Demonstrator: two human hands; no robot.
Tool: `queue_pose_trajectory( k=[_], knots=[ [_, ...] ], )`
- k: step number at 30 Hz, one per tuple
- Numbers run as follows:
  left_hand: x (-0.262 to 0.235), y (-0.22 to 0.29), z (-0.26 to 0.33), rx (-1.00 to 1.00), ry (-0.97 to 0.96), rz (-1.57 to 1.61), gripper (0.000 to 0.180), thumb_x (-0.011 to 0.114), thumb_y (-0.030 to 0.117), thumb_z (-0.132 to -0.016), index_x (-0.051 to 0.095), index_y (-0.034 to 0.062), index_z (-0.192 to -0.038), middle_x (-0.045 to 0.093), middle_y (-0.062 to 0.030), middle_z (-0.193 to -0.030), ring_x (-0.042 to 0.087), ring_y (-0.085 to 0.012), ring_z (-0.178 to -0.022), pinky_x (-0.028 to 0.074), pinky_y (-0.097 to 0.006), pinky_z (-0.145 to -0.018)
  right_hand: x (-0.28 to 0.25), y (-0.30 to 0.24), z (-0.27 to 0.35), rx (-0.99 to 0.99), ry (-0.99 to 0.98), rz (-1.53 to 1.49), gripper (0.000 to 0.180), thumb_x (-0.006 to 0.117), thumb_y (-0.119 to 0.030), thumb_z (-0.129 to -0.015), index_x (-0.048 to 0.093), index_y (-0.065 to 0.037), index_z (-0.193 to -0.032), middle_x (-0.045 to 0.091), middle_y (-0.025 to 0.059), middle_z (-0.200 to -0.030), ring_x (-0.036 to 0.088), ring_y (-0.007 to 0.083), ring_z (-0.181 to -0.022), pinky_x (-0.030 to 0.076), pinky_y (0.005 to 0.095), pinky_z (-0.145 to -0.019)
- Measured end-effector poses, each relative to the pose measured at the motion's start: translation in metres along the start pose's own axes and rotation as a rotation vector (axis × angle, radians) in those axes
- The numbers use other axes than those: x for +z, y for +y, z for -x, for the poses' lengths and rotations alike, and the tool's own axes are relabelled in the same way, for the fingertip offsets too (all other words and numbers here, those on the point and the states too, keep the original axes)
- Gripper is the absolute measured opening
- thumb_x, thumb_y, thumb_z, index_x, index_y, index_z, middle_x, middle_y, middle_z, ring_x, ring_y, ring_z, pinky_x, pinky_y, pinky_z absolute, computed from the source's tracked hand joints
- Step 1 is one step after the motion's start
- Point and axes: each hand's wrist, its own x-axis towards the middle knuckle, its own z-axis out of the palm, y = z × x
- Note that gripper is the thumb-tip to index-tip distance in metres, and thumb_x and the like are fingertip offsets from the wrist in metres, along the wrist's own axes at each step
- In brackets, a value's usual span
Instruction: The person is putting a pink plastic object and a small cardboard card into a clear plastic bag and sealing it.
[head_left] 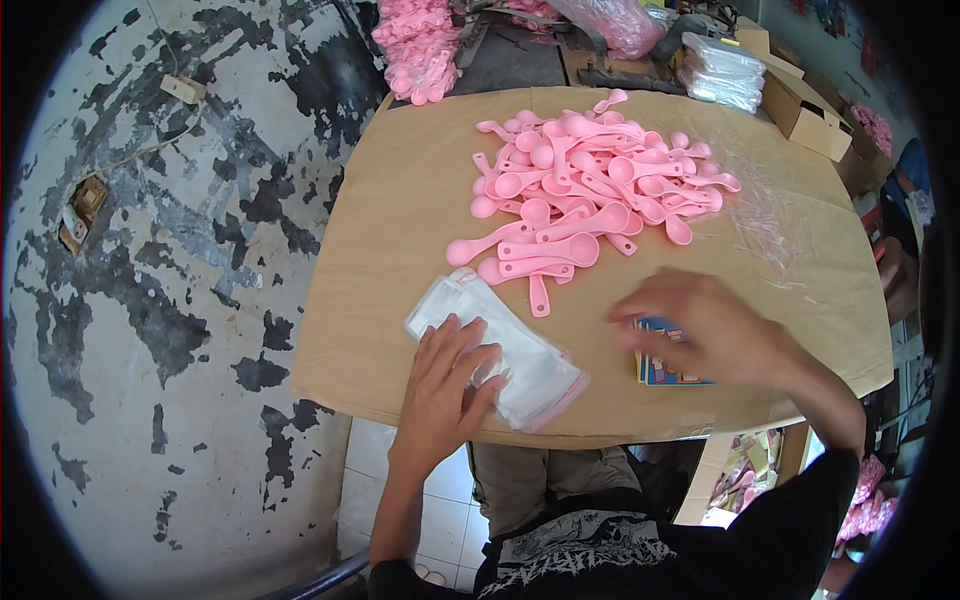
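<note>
My left hand (437, 388) lies with fingers spread on a stack of clear plastic bags (528, 365) near the front edge of the table. Over a small stack of blue and yellow printed cards (656, 372) is my right hand (718, 325), blurred by motion. It covers much of the stack, and whether its fingers grip a card does not show. Beyond both hands, a heap of pink measuring spoons (585, 185) spreads across the middle and far part of the table; a few lie close to the bags.
Brown paper covers the table (370, 270). Thin clear plastic strips (765, 215) lie right of the spoons. Behind are bagged pink spoons (416, 50), a pile of packed clear bags (722, 72) and a cardboard box (805, 115). A peeling wall (170, 300) stands at the left.
</note>
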Motion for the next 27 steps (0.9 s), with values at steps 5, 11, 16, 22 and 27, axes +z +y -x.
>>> queue_pose_trajectory(
  k=[5,11,16,22,27],
  knots=[
    [0.013,0.003,0.016,0.104,0.213,0.003,0.023,0.07,0.013,-0.081,0.069,0.0078,-0.103,0.063,-0.0106,-0.122,0.054,-0.0352,-0.12,0.04,-0.05,-0.104,0.05,-0.01,-0.05,0.007,-0.257,0.191,0.036,0.061,-0.039,-0.09,0.065,-0.003,-0.085,0.067,0.0139,-0.086,0.065,0.0328,-0.086,0.049,0.0451,-0.074],
    [0.027,0.01,0.029,0.231,0.123,0.068,0.029,0.07,0.009,-0.079,0.071,0.012,-0.108,0.066,-0.0047,-0.119,0.058,-0.0288,-0.118,0.045,-0.046,-0.103,0.059,0.008,-0.061,0.128,-0.263,0.061,0.033,0.066,-0.038,-0.086,0.064,-0.005,-0.085,0.067,0.0093,-0.074,0.067,0.028,-0.072,0.051,0.0411,-0.068],
    [0.022,0.014,0.026,0.196,0.115,0.059,0.023,0.071,0.007,-0.077,0.074,0.0111,-0.1,0.07,-0.0045,-0.113,0.06,-0.0286,-0.117,0.045,-0.046,-0.103,0.052,0.023,-0.063,0.085,-0.188,0.024,0.026,0.066,-0.03,-0.087,0.069,-0.004,-0.086,0.068,0.0119,-0.073,0.067,0.0263,-0.072,0.052,0.0387,-0.068],
    [0.008,0.018,0.013,0.144,0.012,0.228,0.035,0.071,0.011,-0.079,0.067,0.0065,-0.113,0.068,-0.0095,-0.115,0.059,-0.0293,-0.117,0.045,-0.045,-0.103,0.015,0.04,-0.049,0.041,0.095,-0.326,0.017,0.059,-0.013,-0.096,0.067,0.002,-0.099,0.059,0.0011,-0.068,0.048,0.0063,-0.064,0.042,0.0258,-0.058],
    [0.01,0.07,-0.043,-0.123,-0.039,1.066,0.053,0.065,0.019,-0.09,0.048,0.0007,-0.136,0.059,-0.0161,-0.128,0.058,-0.0287,-0.118,0.043,-0.043,-0.104,-0.022,0.005,-0.034,0.277,0.027,-0.443,0.018,0.06,-0.015,-0.096,0.066,0.002,-0.097,0.056,-0.0024,-0.068,0.045,0.0033,-0.061,0.037,0.0228,-0.054]
  ],
)
